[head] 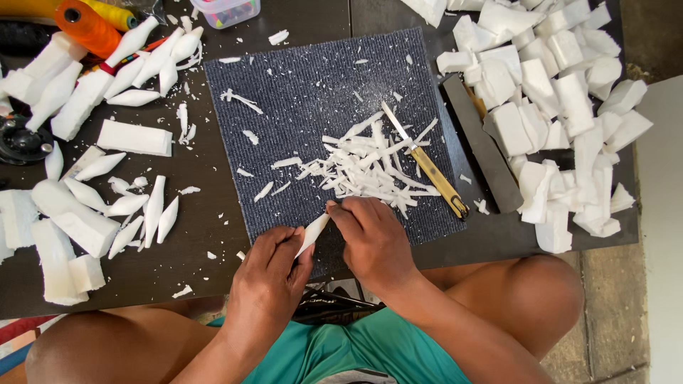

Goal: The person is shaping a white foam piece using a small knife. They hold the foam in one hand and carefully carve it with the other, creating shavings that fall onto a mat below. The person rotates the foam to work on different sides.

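Note:
My left hand point(269, 267) grips the lower end of a slim, pointed white foam piece point(314, 232) at the near edge of a dark blue ribbed mat point(299, 99). My right hand point(370, 238) pinches the upper tip of the same piece with thumb and fingers. Just beyond my hands lies a heap of thin white shavings point(366, 167). A small knife with a yellow handle point(427, 165) rests on the mat beside the shavings, untouched.
Carved pointed foam shapes point(142, 213) and foam blocks point(75, 224) lie on the left of the dark table. A big pile of rough foam chunks point(555, 107) fills the right, beside a dark sharpening stone point(484, 149). Orange and yellow thread cones point(89, 25) sit top left.

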